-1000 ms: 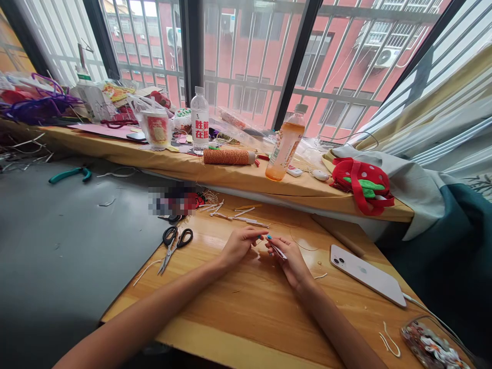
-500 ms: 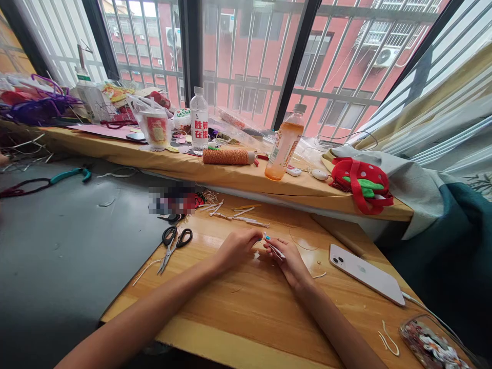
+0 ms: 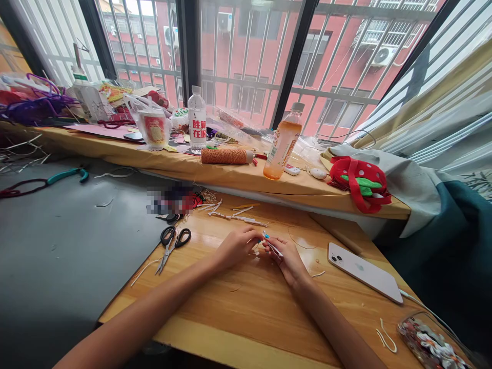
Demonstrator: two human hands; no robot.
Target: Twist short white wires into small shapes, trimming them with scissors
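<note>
- Now I'm seeing the right hand [image 3: 286, 259] curling half-closed, pinching a slim white strip [image 3: 275, 250] just above the wooden table [image 3: 238, 312].
- Meanwhile the left hand [image 3: 239, 246] is bending its fingers in more than a second ago, fingertips meeting at the strip's far end; whether they're gripping it, I'm not able to tell.
- So, I'm judging, both hands are working finely on that one end.
- Over left, a dark red loop [image 3: 8, 193] is now lying against or just beside the teal-handled pliers [image 3: 63, 177], missing a second ago; it's apparently changing nothing here.
- Loose white strips [image 3: 249, 220] are lying beyond the hands, black-handled scissors [image 3: 171, 247] resting leftward.
</note>
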